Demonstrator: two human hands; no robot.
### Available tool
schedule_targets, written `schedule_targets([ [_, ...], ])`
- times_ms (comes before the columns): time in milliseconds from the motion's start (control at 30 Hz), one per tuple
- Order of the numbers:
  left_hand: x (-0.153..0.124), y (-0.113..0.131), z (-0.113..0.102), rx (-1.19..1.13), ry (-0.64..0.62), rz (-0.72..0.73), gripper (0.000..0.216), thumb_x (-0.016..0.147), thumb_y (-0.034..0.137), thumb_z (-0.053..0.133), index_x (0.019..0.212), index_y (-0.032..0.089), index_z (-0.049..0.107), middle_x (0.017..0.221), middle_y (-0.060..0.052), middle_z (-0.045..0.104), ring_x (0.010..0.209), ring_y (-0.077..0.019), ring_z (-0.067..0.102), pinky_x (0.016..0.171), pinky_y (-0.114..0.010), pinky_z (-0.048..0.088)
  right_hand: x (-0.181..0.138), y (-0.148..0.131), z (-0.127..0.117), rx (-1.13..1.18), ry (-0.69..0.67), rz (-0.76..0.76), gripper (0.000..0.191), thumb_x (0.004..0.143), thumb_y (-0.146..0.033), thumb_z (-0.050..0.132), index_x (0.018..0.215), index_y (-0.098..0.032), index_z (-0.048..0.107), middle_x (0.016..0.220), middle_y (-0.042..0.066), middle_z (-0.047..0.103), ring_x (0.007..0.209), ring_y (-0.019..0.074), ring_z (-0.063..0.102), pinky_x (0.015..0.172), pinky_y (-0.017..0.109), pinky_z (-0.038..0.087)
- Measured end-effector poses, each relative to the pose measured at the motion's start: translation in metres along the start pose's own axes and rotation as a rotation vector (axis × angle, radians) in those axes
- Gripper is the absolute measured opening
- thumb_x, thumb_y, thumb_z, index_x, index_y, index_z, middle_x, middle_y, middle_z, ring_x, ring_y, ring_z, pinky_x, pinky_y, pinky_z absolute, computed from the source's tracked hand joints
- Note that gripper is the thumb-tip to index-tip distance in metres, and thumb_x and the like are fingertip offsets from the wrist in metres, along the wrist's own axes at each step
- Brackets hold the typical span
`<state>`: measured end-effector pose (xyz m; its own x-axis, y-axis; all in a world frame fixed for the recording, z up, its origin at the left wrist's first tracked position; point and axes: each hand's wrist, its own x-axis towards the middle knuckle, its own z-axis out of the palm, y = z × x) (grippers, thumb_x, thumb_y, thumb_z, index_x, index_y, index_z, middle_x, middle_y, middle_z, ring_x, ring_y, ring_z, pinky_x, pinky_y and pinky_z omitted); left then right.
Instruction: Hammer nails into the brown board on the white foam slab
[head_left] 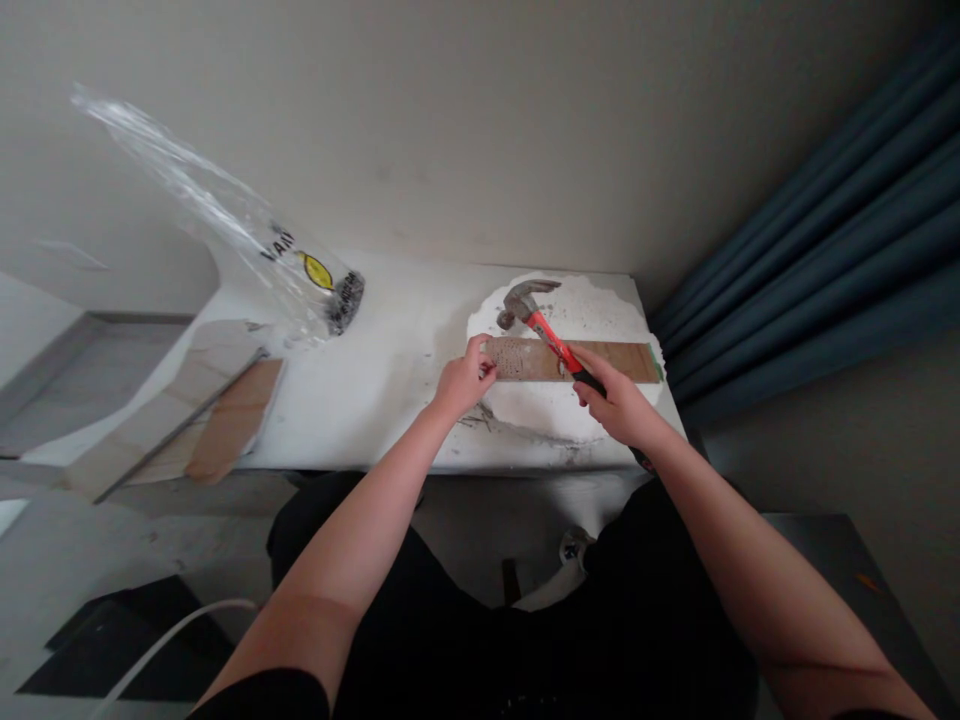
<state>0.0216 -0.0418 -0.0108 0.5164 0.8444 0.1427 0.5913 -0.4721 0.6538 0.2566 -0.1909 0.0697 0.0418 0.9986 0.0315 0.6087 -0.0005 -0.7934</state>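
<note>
My right hand [619,402] is wrapped round the red and black handle of a claw hammer [553,343]. Its metal head hangs over the far side of a flat wooden board [619,362]. At the board's left end, my left hand [462,383] has thumb and fingers pinched together; whatever sits between them is too small to make out. Several small dark marks or nail heads dot the board near those fingers. Beneath the board lies a rough-edged white slab [592,308]. Small thin dark pieces, perhaps nails, lie by the slab's near left edge.
A white table [390,330] stands against the wall. On its left are a clear plastic bag [247,225] with a dark bottom and flat cardboard pieces [234,415] overhanging the front edge. Blue curtains [817,230] hang at the right. A dark surface [832,570] stands below them.
</note>
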Motion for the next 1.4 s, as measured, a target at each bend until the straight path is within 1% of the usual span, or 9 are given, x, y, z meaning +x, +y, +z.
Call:
schedule_targets([
  [100, 0.000, 0.000, 0.001, -0.001, 0.016, -0.033, 0.057, 0.093, 0.024, 0.061, 0.143, 0.023, 0.034, 0.107, -0.006, 0.077, 0.082, -0.0190, 0.074, 0.079, -0.031, 0.053, -0.004, -0.001, -0.005, -0.089, -0.051, -0.066, 0.059, 0.097, -0.031, 0.051, 0.155, -0.026, 0.046, 0.106, 0.008, 0.073, 0.088, 0.0236, 0.068, 0.082, 0.040, 0.055],
  [300, 0.002, 0.000, 0.001, -0.011, 0.023, -0.045, 0.062, 0.092, 0.024, 0.064, 0.146, 0.020, 0.033, 0.104, -0.006, 0.078, 0.086, -0.0198, 0.074, 0.077, -0.030, 0.053, -0.010, -0.001, -0.004, -0.161, -0.106, -0.095, 0.058, 0.099, -0.030, 0.050, 0.157, -0.031, 0.045, 0.132, 0.008, 0.070, 0.111, 0.0284, 0.070, 0.094, 0.044, 0.055],
  [500, 0.003, 0.001, 0.002, -0.005, 0.036, -0.066, 0.064, 0.090, 0.024, 0.066, 0.145, 0.019, 0.034, 0.101, -0.006, 0.078, 0.086, -0.0199, 0.074, 0.078, -0.030, 0.053, -0.015, 0.001, 0.002, -0.166, -0.100, -0.112, 0.060, 0.101, -0.028, 0.050, 0.159, -0.031, 0.041, 0.142, 0.008, 0.065, 0.122, 0.0303, 0.066, 0.099, 0.045, 0.054],
  [667, 0.002, 0.001, 0.002, -0.028, 0.041, -0.069, 0.064, 0.088, 0.022, 0.067, 0.144, 0.022, 0.035, 0.100, -0.004, 0.078, 0.088, -0.0200, 0.074, 0.079, -0.030, 0.053, -0.017, -0.002, 0.003, -0.159, -0.092, -0.077, 0.058, 0.100, -0.028, 0.051, 0.158, -0.029, 0.044, 0.137, 0.008, 0.069, 0.114, 0.0297, 0.070, 0.099, 0.047, 0.054],
  [800, 0.002, 0.000, 0.000, -0.030, 0.048, -0.055, 0.063, 0.088, 0.020, 0.066, 0.143, 0.021, 0.036, 0.095, -0.002, 0.077, 0.087, -0.0197, 0.073, 0.079, -0.030, 0.052, -0.017, -0.002, 0.001, -0.103, -0.053, -0.102, 0.059, 0.102, -0.029, 0.049, 0.160, -0.028, 0.040, 0.144, 0.008, 0.063, 0.122, 0.0290, 0.066, 0.101, 0.046, 0.053],
  [967, 0.003, 0.000, 0.001, -0.008, 0.066, -0.030, 0.061, 0.088, 0.020, 0.067, 0.141, 0.020, 0.037, 0.094, -0.002, 0.077, 0.092, -0.0211, 0.073, 0.081, -0.031, 0.051, -0.019, -0.002, -0.001, -0.155, -0.103, -0.086, 0.057, 0.101, -0.027, 0.050, 0.158, -0.029, 0.044, 0.142, 0.008, 0.065, 0.122, 0.0310, 0.066, 0.101, 0.048, 0.054],
  [1067, 0.003, 0.000, 0.002, -0.008, 0.067, -0.024, 0.062, 0.087, 0.019, 0.067, 0.141, 0.020, 0.037, 0.092, -0.001, 0.076, 0.089, -0.0198, 0.072, 0.080, -0.030, 0.050, -0.020, -0.005, -0.001, -0.155, -0.073, -0.088, 0.060, 0.101, -0.028, 0.051, 0.160, -0.030, 0.041, 0.141, 0.008, 0.066, 0.124, 0.0309, 0.065, 0.101, 0.046, 0.054],
  [1233, 0.002, -0.001, 0.003, -0.010, 0.064, -0.021, 0.060, 0.086, 0.020, 0.067, 0.139, 0.022, 0.038, 0.091, 0.000, 0.076, 0.084, -0.0186, 0.070, 0.076, -0.029, 0.049, -0.019, -0.005, 0.000, -0.160, -0.085, -0.086, 0.058, 0.100, -0.026, 0.051, 0.157, -0.029, 0.045, 0.147, 0.007, 0.061, 0.131, 0.0311, 0.060, 0.108, 0.049, 0.050],
  [1400, 0.003, -0.003, 0.004, -0.019, 0.061, -0.021, 0.060, 0.086, 0.020, 0.067, 0.138, 0.022, 0.038, 0.089, 0.001, 0.074, 0.079, -0.0174, 0.069, 0.075, -0.029, 0.048, -0.018, -0.002, 0.001, -0.149, -0.076, -0.093, 0.061, 0.101, -0.027, 0.050, 0.160, -0.030, 0.039, 0.146, 0.008, 0.061, 0.130, 0.0306, 0.061, 0.106, 0.049, 0.051],
])
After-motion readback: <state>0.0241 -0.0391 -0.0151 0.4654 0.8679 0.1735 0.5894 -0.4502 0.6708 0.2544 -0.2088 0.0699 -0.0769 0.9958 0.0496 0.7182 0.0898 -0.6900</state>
